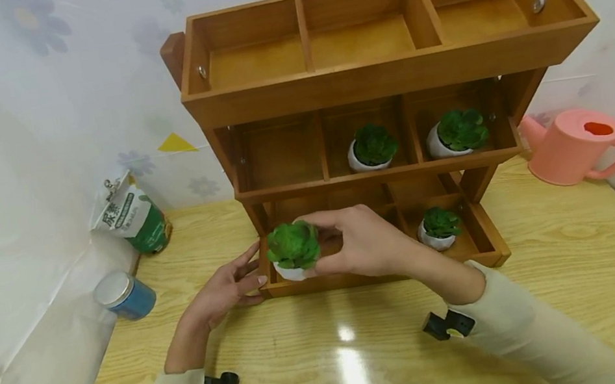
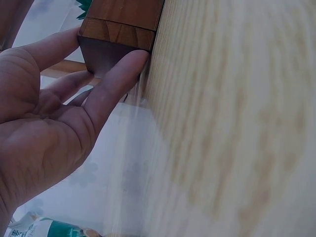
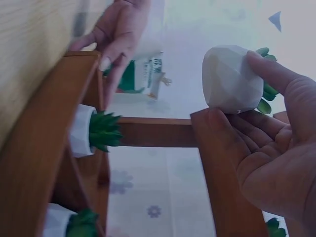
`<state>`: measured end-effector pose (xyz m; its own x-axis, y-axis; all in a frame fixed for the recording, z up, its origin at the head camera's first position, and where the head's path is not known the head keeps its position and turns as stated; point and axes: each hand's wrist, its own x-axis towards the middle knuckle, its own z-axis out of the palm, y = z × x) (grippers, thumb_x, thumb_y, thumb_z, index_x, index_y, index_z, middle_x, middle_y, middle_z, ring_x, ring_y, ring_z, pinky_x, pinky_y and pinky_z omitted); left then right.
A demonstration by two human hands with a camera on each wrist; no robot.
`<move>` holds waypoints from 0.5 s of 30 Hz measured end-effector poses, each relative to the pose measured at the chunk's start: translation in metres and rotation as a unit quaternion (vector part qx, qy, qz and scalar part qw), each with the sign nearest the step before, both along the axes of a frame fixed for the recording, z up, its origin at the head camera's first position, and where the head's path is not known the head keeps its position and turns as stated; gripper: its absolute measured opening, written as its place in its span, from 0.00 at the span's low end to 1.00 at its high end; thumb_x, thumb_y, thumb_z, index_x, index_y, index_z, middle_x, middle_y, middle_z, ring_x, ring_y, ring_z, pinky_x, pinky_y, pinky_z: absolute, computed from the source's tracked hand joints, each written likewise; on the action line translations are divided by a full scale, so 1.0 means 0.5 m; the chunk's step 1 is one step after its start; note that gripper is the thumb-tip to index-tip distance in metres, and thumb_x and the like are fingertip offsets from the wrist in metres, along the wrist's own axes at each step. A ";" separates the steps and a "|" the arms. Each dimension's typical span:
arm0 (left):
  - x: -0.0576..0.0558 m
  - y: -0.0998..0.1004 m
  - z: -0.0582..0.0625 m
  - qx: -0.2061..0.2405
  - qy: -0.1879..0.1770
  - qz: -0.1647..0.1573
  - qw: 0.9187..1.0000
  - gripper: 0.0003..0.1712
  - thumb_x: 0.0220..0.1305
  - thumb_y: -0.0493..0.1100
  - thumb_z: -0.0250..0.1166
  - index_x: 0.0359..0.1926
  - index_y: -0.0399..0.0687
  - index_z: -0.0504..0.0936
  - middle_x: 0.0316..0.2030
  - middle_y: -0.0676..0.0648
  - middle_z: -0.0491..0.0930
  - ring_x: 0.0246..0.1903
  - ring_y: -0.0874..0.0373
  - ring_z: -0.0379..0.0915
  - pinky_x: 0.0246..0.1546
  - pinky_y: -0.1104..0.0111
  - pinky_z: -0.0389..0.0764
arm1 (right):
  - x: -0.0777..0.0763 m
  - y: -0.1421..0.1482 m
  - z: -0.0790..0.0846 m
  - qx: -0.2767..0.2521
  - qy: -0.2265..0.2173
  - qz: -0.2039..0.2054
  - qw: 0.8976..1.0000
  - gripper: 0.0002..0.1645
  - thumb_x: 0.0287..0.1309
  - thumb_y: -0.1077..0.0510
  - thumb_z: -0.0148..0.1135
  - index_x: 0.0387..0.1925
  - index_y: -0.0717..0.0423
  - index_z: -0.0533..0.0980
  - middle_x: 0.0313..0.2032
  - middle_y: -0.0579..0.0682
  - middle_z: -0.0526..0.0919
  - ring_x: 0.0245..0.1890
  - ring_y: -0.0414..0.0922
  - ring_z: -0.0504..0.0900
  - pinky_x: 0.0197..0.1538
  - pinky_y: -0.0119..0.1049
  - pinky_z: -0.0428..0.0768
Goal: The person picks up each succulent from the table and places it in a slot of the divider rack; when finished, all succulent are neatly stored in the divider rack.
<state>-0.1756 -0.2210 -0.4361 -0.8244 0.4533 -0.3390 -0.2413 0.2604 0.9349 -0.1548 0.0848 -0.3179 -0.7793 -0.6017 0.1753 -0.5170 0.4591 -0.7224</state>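
Observation:
My right hand (image 1: 367, 239) grips a small potted succulent (image 1: 293, 246) by its white faceted pot (image 3: 231, 79), in front of the bottom tier's left end. My left hand (image 1: 227, 292) rests fairly straight fingers on the left end of the wooden shelf (image 1: 392, 78), at its lowest tier. The left wrist view shows fingertips against that corner (image 2: 118, 34). Another succulent (image 1: 439, 226) sits in the bottom tier at the right. In the right wrist view a succulent (image 3: 101, 131) stands in that tier nearer my left hand; the head view hides it.
Two succulents stand in the middle tier, one in the centre compartment (image 1: 373, 145) and one at the right (image 1: 457, 131). A pink watering can (image 1: 564, 152) stands right of the shelf. Left of it are a clipped green-white bag (image 1: 137, 219) and a blue jar (image 1: 127, 296).

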 end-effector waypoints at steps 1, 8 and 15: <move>0.000 0.000 0.000 0.000 0.000 0.001 1.000 0.46 0.75 0.45 0.61 0.81 0.69 0.43 0.80 0.36 0.44 0.76 0.35 0.52 0.58 0.50 0.83 | -0.001 0.000 0.007 -0.003 0.003 -0.002 1.000 0.34 0.52 0.45 0.79 0.61 0.37 0.79 0.49 0.33 0.87 0.47 0.33 0.86 0.51 0.37 0.86; 0.001 -0.001 0.001 0.004 0.002 0.000 1.000 0.46 0.75 0.45 0.61 0.81 0.69 0.44 0.81 0.36 0.42 0.77 0.35 0.50 0.58 0.50 0.83 | -0.004 0.006 0.051 -0.025 -0.003 -0.013 1.000 0.34 0.55 0.51 0.77 0.63 0.40 0.78 0.54 0.37 0.85 0.50 0.35 0.86 0.53 0.38 0.86; 0.001 0.000 0.001 0.004 -0.003 0.004 1.000 0.46 0.75 0.45 0.61 0.82 0.69 0.44 0.81 0.37 0.43 0.76 0.34 0.52 0.58 0.50 0.83 | -0.019 0.010 0.086 -0.039 0.014 -0.023 0.999 0.37 0.53 0.49 0.79 0.65 0.41 0.76 0.54 0.38 0.85 0.50 0.35 0.85 0.53 0.37 0.86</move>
<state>-0.1749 -0.2210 -0.4356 -0.8259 0.4495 -0.3402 -0.2487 0.2511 0.9355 -0.1644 0.0896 -0.2748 -0.7995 -0.5499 0.2416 -0.5172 0.4258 -0.7424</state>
